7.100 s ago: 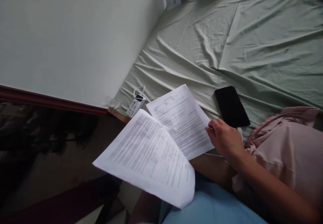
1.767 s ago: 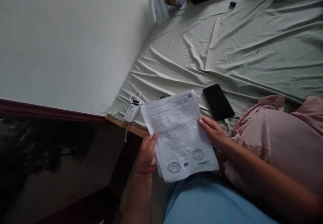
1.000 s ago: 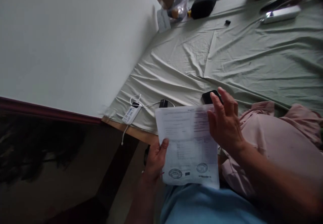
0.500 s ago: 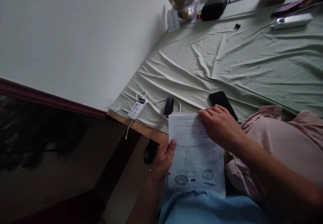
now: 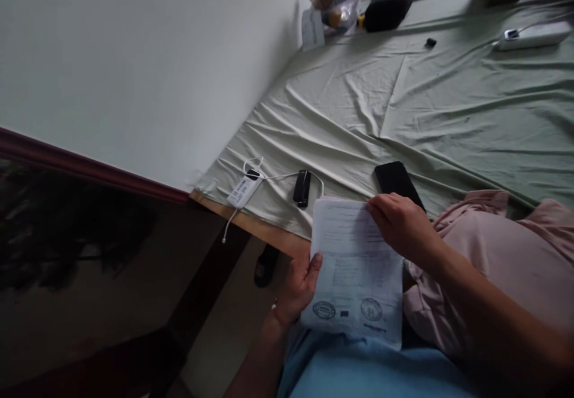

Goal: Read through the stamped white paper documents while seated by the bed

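Note:
A stack of printed papers (image 5: 354, 266) with round ink stamps near its lower edge rests above my lap. My left hand (image 5: 299, 283) is closed on its left edge, thumb lying on top of the front sheet and fingers hidden beneath. At the top right corner, my right hand (image 5: 403, 222) pinches the sheets, with its fingertips partly hidden. Just beyond the right hand lies a black phone (image 5: 398, 184) on the bedsheet. A small black device (image 5: 302, 188) with a white cable sits beyond the papers' top edge.
A white labelled box-like item (image 5: 244, 190) with a cable lies near the bed's wooden edge (image 5: 269, 229). Pink cloth (image 5: 484, 254) is on my right. Farther back are a black case (image 5: 391, 3), a plastic bag (image 5: 347, 12) and a white device (image 5: 533, 36). A wall (image 5: 147, 69) borders the left.
Both hands and the top of the papers have shifted slightly right in view. The black device now shows fully beyond the papers. My grip looks the same.

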The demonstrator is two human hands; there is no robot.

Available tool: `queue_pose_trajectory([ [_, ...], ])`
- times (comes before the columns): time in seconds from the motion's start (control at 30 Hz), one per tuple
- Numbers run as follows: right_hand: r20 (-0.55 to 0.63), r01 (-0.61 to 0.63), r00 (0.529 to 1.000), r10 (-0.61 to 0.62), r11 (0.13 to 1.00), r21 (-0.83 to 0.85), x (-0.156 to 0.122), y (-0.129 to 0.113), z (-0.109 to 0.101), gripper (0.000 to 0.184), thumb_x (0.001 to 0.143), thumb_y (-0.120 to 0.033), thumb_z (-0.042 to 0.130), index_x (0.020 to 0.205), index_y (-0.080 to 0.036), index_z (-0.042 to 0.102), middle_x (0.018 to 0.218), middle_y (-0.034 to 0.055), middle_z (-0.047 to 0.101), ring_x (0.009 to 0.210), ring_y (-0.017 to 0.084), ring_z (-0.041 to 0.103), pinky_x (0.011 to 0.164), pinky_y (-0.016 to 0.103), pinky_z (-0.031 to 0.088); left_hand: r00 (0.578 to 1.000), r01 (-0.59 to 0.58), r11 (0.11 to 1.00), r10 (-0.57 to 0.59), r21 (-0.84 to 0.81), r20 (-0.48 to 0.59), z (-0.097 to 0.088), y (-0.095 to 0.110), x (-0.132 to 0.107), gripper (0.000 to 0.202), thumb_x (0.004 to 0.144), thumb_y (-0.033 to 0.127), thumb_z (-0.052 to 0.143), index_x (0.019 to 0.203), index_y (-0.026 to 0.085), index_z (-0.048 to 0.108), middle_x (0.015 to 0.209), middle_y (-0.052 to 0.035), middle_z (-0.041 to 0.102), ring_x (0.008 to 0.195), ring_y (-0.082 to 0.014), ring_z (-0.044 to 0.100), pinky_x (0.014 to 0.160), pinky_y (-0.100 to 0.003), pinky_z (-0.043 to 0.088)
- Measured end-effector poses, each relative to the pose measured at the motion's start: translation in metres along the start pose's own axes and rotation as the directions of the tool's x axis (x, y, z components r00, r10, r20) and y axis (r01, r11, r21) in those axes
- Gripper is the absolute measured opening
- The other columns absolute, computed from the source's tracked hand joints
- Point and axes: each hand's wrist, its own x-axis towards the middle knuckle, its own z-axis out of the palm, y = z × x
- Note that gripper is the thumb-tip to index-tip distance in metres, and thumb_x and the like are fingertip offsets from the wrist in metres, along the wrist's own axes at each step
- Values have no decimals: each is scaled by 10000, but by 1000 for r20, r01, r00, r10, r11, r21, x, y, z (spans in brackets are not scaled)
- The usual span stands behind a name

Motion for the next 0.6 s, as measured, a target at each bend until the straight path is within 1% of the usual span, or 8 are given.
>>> queue_pose_trajectory([
  [0.07,-51,37,998,-37,999,5,-1,-1,0,242,1044,-267,459,947,-143,643,897,71,630,868,192,565,793,307,422,1000,-1,997,2,73,-9,1,-2,0,549,988,577,411,969,130,730,871,-90,718,772,-174,646,702,-256,470],
  [0.1,-96,69,993,-68,998,11,0,-3,-2,217,1037,-256,464,996,-145,646,961,86,635,933,207,564,834,322,442,1000,-10,995,11,97,-16,2,-3,0,551,990,575,401,937,131,723,839,-83,707,754,-169,635,690,-253,453],
  [0.17,-195,147,971,-138,989,30,3,-10,-7,194,1021,-230,480,1113,-162,637,1117,103,616,1090,237,533,925,361,459,999,-38,994,40,106,-22,3,-1,1,525,996,561,394,939,141,704,842,-72,695,760,-160,624,699,-246,440],
  [0.23,-256,221,946,-200,974,55,7,-19,-13,208,1013,-213,497,1170,-189,632,1193,97,583,1174,245,491,974,384,455,998,-59,993,60,100,-16,3,0,1,499,998,551,394,910,145,671,806,-55,669,722,-139,592,683,-234,420],
  [0.3,-270,268,932,-242,961,65,12,-27,-19,197,1010,-211,521,1157,-200,653,1171,91,573,1151,240,478,971,385,450,998,-60,992,62,107,-13,3,1,1,493,994,554,399,829,144,618,708,-34,612,643,-115,528,630,-225,379],
  [0.37,-262,291,927,-267,955,58,16,-32,-22,184,999,-209,555,1132,-202,682,1120,87,572,1081,231,468,950,383,443,998,-56,991,58,121,-19,3,0,0,493,991,557,401,769,148,563,652,-23,565,600,-102,474,594,-224,340],
  [0.47,-239,317,925,-296,947,52,21,-36,-24,172,982,-199,591,1097,-220,716,1082,75,578,1027,222,445,930,379,430,997,-68,987,70,143,-11,3,-3,-2,490,995,549,387,739,154,522,658,-28,563,606,-100,463,588,-226,323],
  [0.6,-221,335,924,-311,939,78,25,-37,-25,174,985,-203,590,1087,-228,729,1090,68,589,1004,212,447,924,369,425,994,-105,979,105,174,10,2,-3,-3,487,1004,533,359,733,158,511,668,-30,566,603,-101,465,601,-233,324],
])
